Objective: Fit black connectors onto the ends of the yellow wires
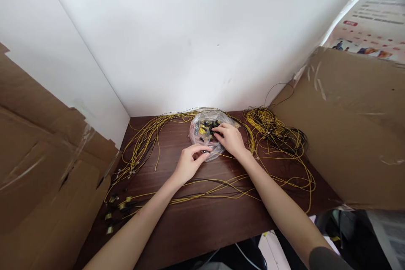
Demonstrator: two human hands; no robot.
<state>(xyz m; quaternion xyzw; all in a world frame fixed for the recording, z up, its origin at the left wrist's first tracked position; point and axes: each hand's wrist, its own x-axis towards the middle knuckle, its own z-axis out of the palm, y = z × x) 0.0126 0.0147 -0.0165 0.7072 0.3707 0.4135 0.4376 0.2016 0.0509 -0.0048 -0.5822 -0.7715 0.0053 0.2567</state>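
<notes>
A clear plastic bag lies open on the dark wooden table, with small black and yellow parts inside it. My right hand reaches into the bag, thumb and fingers closed at the black parts; what they grip is too small to make out. Just in front of the bag, my left hand pinches a small dark connector between thumb and fingers. A thin yellow wire runs from that connector to the right, passing beneath my right wrist.
Yellow and black wires spread across the table, with a tangled coil at the right and tagged ends at the left. Cardboard panels flank both sides; a white wall stands behind.
</notes>
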